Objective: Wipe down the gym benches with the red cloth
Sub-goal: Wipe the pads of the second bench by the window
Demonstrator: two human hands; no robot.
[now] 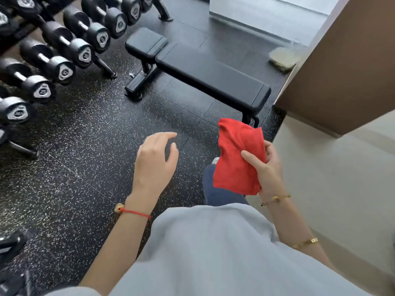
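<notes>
Right hand (266, 167) grips red cloth (238, 157); left hand (155, 161) hangs relaxed, bench (205, 75) ahead.

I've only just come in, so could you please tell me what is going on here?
A person stands on the speckled black rubber floor of a gym, looking down at a flat black padded bench. The right hand holds a bunched red cloth in the air, short of the bench and not touching it. The left hand hangs free with loosely curled fingers, holding nothing. A rack of black dumbbells stands to the left. Wiping has not begun on this bench.
</notes>
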